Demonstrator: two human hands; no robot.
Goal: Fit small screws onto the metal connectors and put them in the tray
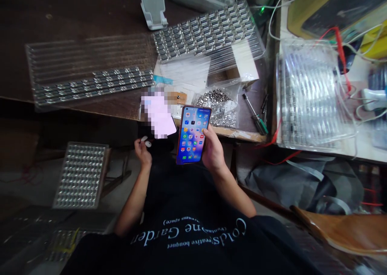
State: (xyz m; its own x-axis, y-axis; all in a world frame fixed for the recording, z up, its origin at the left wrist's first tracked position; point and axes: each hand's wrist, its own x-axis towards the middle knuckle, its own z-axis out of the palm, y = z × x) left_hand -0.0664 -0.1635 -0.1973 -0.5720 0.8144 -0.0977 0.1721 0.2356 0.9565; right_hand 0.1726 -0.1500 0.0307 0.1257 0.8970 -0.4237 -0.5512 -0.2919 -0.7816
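My right hand (pixel 214 149) is wrapped round the side of a smartphone (pixel 192 138), its thumb at the screen's edge. The lit screen shows rows of app icons. Lower left of the phone, my left hand (pixel 143 153) is closed on small white earbuds (pixel 146 141), which stick out at the fingertips. Between the hands and the table edge, a second phone (pixel 160 116) with a pale pink screen is partly blurred out. Just beyond the held phone lies a clear plastic bag (pixel 222 104) of small metal parts.
Clear trays hold rows of metal connectors: one at the left (pixel 90 85), one at the back (pixel 205 31). A screwdriver (pixel 255 114) with a green handle lies right of the bag. Stacked clear trays (pixel 313 94) and loose wires occupy the right bench. Another filled tray (pixel 81 174) sits lower left.
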